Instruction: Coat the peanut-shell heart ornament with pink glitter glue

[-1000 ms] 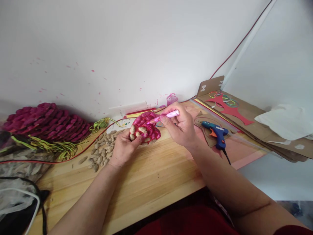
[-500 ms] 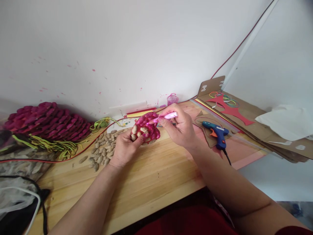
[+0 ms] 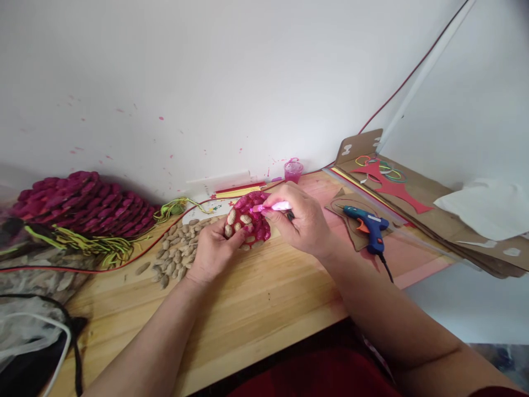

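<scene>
My left hand (image 3: pixel 212 248) is closed on the near left edge of a peanut-covered craft piece (image 3: pixel 261 226), holding it above the table. Most of its peanuts are wet magenta; a few by my thumb are bare tan, with a red base showing between them. My right hand (image 3: pixel 300 218) pinches a paintbrush (image 3: pixel 281 206) with a pale pink handle. Its magenta-stained tip meets the painted peanuts in the upper middle of the piece. Behind my right hand, against the wall, stands a clear cup (image 3: pixel 293 170) stained with pink paint.
Loose peanuts (image 3: pixel 177 253) lie left of my hands. Farther left are stacked magenta peanut pieces (image 3: pixel 82 204) with yellow-green yarn (image 3: pixel 111 251). A red cord (image 3: pixel 140 256) crosses the table. At right lie a blue glue gun (image 3: pixel 370 225), cardboard (image 3: pixel 430 187) and a red cutout (image 3: pixel 397 187).
My right hand has tipped the brush handle lower and moved slightly down, so more of the cup shows. The view has shifted a little. My left hand keeps its hold.
</scene>
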`<state>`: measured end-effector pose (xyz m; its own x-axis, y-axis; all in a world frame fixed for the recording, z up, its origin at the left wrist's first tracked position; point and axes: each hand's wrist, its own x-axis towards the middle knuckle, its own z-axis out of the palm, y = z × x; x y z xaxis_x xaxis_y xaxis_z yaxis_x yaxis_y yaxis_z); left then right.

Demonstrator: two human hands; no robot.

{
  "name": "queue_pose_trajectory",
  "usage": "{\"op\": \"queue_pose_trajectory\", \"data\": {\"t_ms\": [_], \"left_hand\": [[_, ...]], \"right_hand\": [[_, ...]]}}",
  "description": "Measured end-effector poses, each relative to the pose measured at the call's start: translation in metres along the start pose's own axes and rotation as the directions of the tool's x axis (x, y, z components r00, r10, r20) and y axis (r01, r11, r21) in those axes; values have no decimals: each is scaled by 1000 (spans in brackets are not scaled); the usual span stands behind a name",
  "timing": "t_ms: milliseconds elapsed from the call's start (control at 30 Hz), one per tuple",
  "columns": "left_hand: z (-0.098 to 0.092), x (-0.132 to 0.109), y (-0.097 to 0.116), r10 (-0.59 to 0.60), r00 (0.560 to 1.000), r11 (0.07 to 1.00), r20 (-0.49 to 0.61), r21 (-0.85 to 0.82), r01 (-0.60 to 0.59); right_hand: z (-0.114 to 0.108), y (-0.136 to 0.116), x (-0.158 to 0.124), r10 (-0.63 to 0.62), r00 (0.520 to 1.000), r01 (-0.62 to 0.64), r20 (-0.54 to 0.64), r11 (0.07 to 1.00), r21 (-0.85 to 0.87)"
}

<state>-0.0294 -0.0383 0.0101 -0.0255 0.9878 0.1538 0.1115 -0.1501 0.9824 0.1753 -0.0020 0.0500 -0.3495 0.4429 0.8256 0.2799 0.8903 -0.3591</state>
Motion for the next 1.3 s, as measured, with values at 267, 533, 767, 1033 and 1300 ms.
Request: {"op": "queue_pose_trajectory", "data": {"t_ms": [267, 533, 767, 1033, 1300], "left_hand": [[-4, 2, -5, 24, 999, 1000, 21, 15, -24], [-2, 1, 0, 43, 999, 998, -3, 48, -42], [-3, 3, -2, -31, 999, 1000, -33, 2, 31], [-3, 4, 1, -23, 999, 1000, -37, 0, 23], [-6, 6, -5, -5, 999, 1000, -40, -4, 5]], "right_hand": [[-2, 1, 1, 98, 992, -89, -76, 989, 115], [-1, 1, 1, -22, 999, 21, 32, 1000, 7], [-2, 0, 0, -23, 993, 29, 114, 998, -48], [-6, 2, 0, 13, 996, -9, 89, 999, -48], [-2, 1, -1, 6, 995, -2, 95, 999, -36]]}}
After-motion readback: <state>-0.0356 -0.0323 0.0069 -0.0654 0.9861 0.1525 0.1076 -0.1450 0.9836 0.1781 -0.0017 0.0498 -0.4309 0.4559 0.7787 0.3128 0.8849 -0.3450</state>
